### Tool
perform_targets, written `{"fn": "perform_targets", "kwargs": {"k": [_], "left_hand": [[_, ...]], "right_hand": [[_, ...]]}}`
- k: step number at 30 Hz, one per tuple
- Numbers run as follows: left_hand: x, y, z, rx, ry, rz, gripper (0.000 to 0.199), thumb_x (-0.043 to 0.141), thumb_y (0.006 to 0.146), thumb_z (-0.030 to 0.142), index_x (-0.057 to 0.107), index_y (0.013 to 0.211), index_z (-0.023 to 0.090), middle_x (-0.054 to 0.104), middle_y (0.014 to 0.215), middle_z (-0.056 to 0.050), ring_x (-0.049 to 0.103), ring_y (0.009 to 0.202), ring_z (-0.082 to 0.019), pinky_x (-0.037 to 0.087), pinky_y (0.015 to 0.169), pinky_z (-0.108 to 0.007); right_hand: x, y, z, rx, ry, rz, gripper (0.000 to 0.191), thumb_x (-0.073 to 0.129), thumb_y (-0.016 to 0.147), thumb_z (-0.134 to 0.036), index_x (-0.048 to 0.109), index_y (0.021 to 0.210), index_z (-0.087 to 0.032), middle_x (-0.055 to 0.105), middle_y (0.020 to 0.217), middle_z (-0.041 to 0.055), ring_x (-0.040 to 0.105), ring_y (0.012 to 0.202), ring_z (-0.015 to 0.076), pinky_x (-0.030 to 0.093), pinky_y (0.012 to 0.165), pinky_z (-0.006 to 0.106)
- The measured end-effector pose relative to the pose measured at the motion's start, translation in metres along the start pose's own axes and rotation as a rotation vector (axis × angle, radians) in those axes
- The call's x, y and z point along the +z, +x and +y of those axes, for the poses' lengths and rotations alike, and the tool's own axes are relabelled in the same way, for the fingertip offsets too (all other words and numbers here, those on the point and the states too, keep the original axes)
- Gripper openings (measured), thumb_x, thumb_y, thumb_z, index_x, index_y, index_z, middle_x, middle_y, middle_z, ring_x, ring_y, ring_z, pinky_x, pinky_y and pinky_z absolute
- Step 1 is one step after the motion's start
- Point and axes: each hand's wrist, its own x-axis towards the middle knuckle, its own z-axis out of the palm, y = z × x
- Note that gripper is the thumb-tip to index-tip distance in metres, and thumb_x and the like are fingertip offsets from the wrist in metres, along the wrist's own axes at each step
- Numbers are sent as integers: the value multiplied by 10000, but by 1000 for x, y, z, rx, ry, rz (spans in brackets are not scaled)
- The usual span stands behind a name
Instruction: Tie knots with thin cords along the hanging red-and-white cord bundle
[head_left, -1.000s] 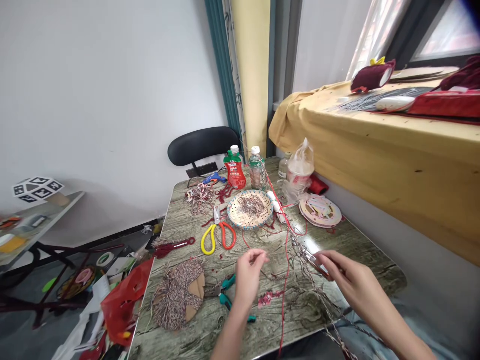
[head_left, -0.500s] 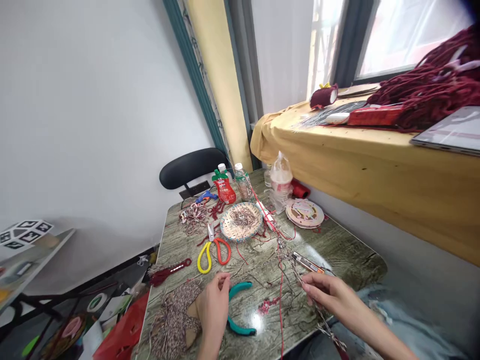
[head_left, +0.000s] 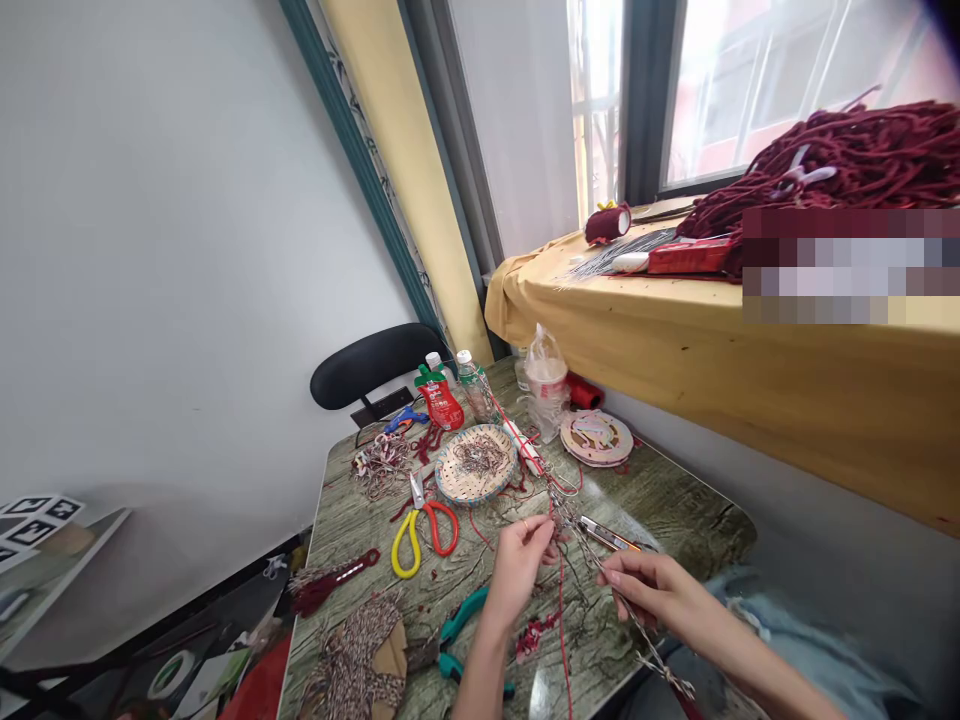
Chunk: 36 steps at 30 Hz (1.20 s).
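Observation:
My right hand [head_left: 649, 582] pinches a bundle of thin brown-and-white cords [head_left: 589, 548], which stretches up toward the table's middle and trails below the hand in a knotted end [head_left: 664, 672]. My left hand [head_left: 521, 560] is closed, thumb against forefinger, at the left of this bundle; it seems to pinch a thin cord strand, largely hidden by the fingers. A red cord [head_left: 564, 630] runs down past the left fingertips. Behind the right hand lies a utility knife [head_left: 607, 533]. Teal-handled pliers [head_left: 463, 617] are partly covered by my left forearm.
Yellow-and-red-handled scissors [head_left: 424, 530] lie left of a woven plate [head_left: 476, 490] of cord scraps. Brown-and-white cord wound on cardboard [head_left: 360, 650] sits at the front left. Bottles [head_left: 476, 385], a red pouch [head_left: 441, 400] and a bagged cup [head_left: 546, 380] stand at the back.
My left hand has moved right and away from me, from beside the pliers to the cord bundle. My right hand stays on the cords. The view has shifted slightly.

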Motion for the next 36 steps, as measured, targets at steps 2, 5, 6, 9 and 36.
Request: {"fn": "perform_targets", "kwargs": {"k": [2, 5, 6, 9, 36], "left_hand": [[-7, -3, -4, 39, 45, 44, 272, 567, 679, 346, 645, 810, 121, 637, 702, -61, 506, 572, -128, 424, 563, -251], [-15, -8, -8, 89, 92, 99, 201, 621, 633, 305, 650, 717, 124, 616, 646, -38, 504, 584, -128, 414, 574, -241], [-17, -9, -9, 93, 84, 110, 190, 628, 627, 301, 645, 696, 125, 606, 630, -30, 502, 584, -124, 412, 576, -234], [-18, -9, -10, 41, -31, 122, 216, 611, 647, 334, 623, 693, 124, 585, 612, -19, 505, 577, -112, 414, 566, -218], [13, 2, 1, -149, -416, 95, 251, 651, 612, 259, 595, 798, 101, 512, 547, 14, 401, 424, -47, 347, 386, -161]], "right_hand": [[-1, -1, -2, 7, -1, -4, 325, 471, 765, -462, 524, 744, -142, 526, 558, -23, 353, 440, 54, 244, 429, 185], [-2, -1, -1, 8, 4, -20, 333, 466, 769, -466, 522, 750, -138, 525, 568, -18, 359, 448, 54, 249, 434, 185], [-3, -1, 0, 6, 4, -24, 338, 465, 767, -471, 521, 752, -137, 525, 572, -15, 366, 453, 56, 254, 435, 186], [-4, 1, 3, 9, 0, -33, 352, 467, 761, -484, 515, 744, -136, 523, 577, -9, 381, 466, 61, 267, 440, 188], [-9, 18, -7, -62, -446, 264, 335, 321, 830, -456, 503, 935, -194, 598, 551, -6, 534, 492, 146, 381, 527, 250]]}}
